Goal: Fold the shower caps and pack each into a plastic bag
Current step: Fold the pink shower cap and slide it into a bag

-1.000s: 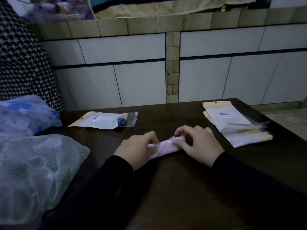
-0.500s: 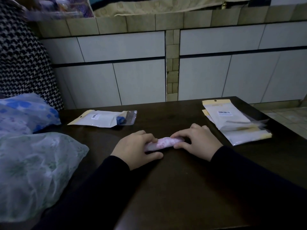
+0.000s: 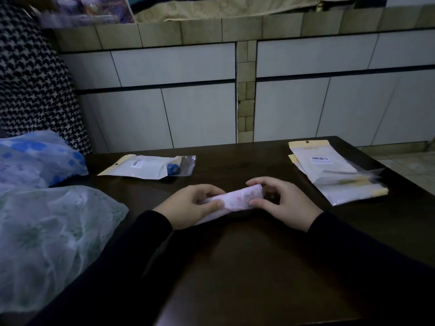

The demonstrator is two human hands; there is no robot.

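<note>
A pink, faintly patterned shower cap [image 3: 235, 199], rolled into a narrow strip, sits at the middle of the dark worktop [image 3: 247, 267], held between both hands. The left hand [image 3: 190, 205] grips its lower end, fingers [image 3: 213, 189] curled over the top and thumb pressed against the near side; the strip's tail shows below that hand, near the worktop. The right hand [image 3: 286, 205] pinches the upper end, fingers arched over the roll and thumb against its near edge. Both arms wear dark sleeves [image 3: 117, 267].

At about 10 o'clock from the cap lies a packed bag [image 3: 147, 167], white with a barcode label and a yellow header, something blue showing at its clear open end. At about 2 o'clock, near the worktop's right edge, a stack of empty bags [image 3: 334, 175] lies fanned, the top one also labelled with a barcode.

At 9 o'clock, loose shower caps spill over the worktop's left edge: a green-patterned cap [image 3: 51, 236] in front and a blue-flowered cap [image 3: 40, 156] behind it. A houndstooth fabric [image 3: 33, 95] rises beyond them. At 12 o'clock stands a tiled wall [image 3: 200, 109].
</note>
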